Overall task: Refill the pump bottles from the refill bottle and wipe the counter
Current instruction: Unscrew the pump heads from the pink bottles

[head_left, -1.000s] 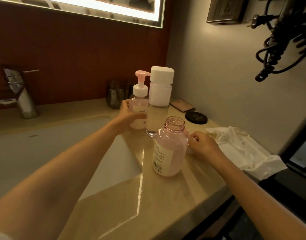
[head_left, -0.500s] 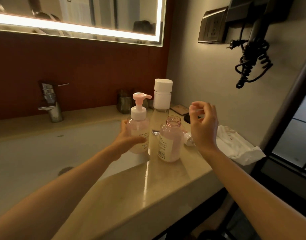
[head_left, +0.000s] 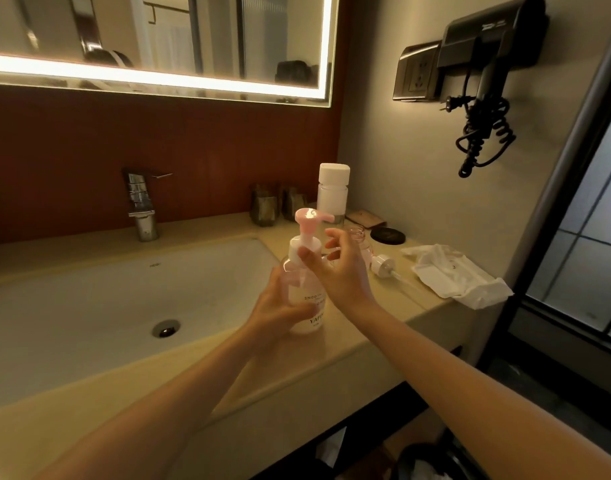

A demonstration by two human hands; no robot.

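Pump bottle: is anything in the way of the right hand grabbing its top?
No, nothing visible. The right hand is at the white collar of the pump bottle, thumb touching it; the left hand holds the body.

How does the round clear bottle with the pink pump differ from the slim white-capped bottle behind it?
The round clear bottle with the pink pump has a spout on top; the slim clear bottle with the white cap has a plain flat lid. The first is gripped by the left hand near the sink; the second stands untouched farther back. Both stand upright on the beige counter.
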